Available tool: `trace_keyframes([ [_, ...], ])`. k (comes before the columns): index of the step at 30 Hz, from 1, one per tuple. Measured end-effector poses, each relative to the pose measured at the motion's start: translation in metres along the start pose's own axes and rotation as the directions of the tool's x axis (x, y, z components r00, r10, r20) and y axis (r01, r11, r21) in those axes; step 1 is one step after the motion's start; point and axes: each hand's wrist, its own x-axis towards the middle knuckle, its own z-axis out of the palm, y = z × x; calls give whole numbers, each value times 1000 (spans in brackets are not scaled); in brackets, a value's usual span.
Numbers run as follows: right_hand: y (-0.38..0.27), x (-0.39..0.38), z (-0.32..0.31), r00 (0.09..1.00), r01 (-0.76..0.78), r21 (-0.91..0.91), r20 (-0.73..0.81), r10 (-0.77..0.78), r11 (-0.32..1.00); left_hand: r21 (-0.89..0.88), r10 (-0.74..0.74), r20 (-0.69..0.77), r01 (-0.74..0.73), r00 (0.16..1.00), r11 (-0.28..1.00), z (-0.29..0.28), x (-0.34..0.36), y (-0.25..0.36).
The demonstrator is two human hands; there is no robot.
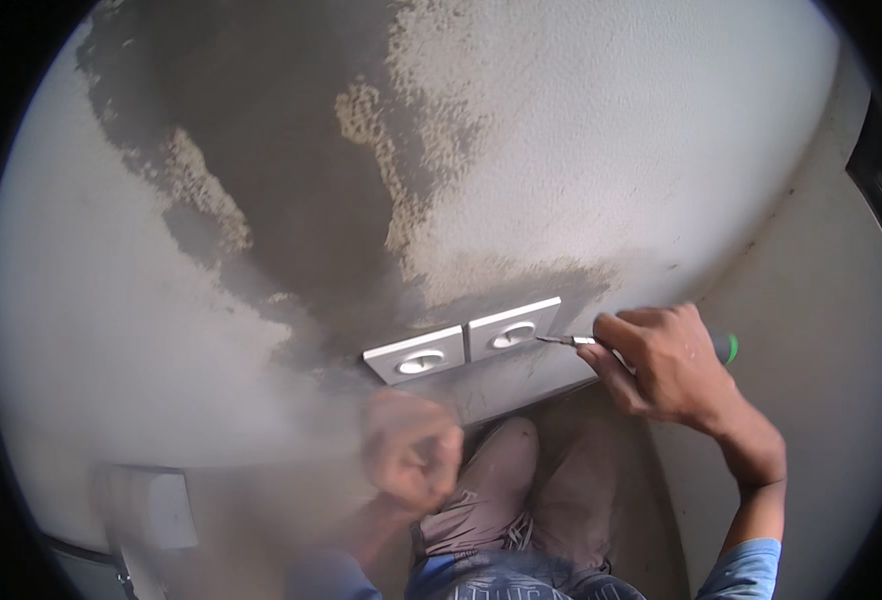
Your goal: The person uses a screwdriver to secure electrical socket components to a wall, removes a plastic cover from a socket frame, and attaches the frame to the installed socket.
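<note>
Two white square wall sockets, a left socket and a right socket, sit side by side low on the wall. My right hand is closed around a screwdriver with a dark handle ending in green. Its metal tip points left and lies at the face of the right socket, near the round recess; I cannot tell if it touches. Below the left socket is my left hand, blurred by motion. Its fingers look curled in, and whatever they may hold is not discernible.
Rough grey patches of plaster spread up the pale wall above the sockets. Another wall meets it at the right. My bent knees are close beneath the sockets. A pale boxy object stands at lower left.
</note>
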Motion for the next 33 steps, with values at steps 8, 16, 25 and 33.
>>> trace_keyframes([
  [8,-30,60,2,948,310,-301,27,-317,902,651,22,288,-212,957,729,-34,56,0],
  [16,-47,72,3,924,352,-480,41,-380,803,638,-10,282,-180,959,748,-32,63,1],
  [25,-56,79,0,927,368,-549,153,-343,750,612,29,265,-192,964,767,-33,61,-6],
  [33,-60,87,-12,900,436,-518,230,-371,736,638,102,212,-217,972,739,-30,57,-13],
])
